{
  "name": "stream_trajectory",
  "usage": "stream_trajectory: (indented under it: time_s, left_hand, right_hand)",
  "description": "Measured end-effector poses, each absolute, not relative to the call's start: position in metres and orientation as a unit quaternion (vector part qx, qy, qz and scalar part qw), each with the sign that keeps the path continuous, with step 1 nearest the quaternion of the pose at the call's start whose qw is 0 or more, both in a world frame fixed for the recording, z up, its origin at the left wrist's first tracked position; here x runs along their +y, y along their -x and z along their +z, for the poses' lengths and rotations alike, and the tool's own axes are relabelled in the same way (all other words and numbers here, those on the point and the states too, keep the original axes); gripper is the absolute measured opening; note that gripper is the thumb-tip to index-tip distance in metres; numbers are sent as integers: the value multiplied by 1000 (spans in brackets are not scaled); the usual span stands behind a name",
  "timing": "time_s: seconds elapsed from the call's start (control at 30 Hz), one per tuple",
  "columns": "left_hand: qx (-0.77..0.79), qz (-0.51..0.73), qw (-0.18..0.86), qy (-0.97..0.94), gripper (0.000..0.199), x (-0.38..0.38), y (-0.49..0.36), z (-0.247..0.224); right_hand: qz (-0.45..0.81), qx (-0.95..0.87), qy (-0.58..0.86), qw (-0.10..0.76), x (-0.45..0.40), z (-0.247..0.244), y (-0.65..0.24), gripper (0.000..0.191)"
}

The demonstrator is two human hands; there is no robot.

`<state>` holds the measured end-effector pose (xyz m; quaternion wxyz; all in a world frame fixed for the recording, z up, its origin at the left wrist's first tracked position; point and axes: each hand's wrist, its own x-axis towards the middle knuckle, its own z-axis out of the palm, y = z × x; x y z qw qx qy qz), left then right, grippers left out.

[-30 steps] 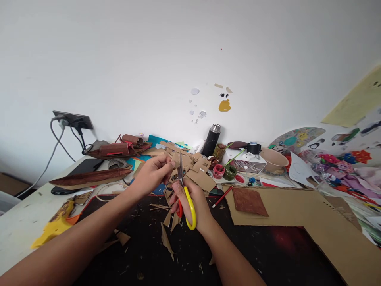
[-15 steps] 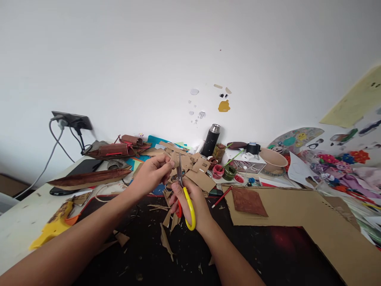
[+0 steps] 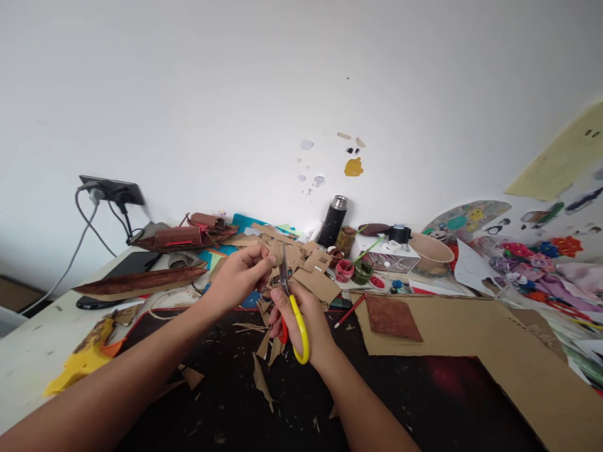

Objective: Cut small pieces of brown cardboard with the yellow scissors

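My right hand (image 3: 304, 323) is closed around scissors (image 3: 301, 333) with one yellow and one red handle loop, their metal blades pointing up and away. To the left of the blades, my left hand (image 3: 242, 273) pinches a small piece of cardboard (image 3: 277, 252), which lies against the blades. How far the blades have gone into it I cannot tell. Behind both hands spreads a heap of cardboard scraps (image 3: 320, 282). Thin offcuts (image 3: 262, 380) lie on the black mat (image 3: 226, 402) below my wrists.
A yellow glue gun (image 3: 85, 361) and brown boat-shaped pieces (image 3: 141, 281) lie at left. Behind the heap stand a black flask (image 3: 333, 223) and open paint jars (image 3: 362, 272). A large cardboard sheet (image 3: 452, 320) with a brown painted square (image 3: 393, 318) covers the right side, beside a red pencil (image 3: 349, 311).
The view has shifted very slightly. Both hands, the scissors and the cardboard piece keep almost the same position.
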<state>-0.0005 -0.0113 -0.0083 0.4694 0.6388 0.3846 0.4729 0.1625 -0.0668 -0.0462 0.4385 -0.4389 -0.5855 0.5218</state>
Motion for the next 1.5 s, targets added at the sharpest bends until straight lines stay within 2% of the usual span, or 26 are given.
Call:
stream_trajectory:
  time_s: [1.27,1.5]
  left_hand:
    - [385,468,484,-631,33,-14,-1,-6]
    - [388,467,483,-631,34,-14,-1,-5]
  right_hand:
    - [461,-612,500,403,-68,-43,-163,48]
    - [380,-647,519,409,-64,-51,-165,41]
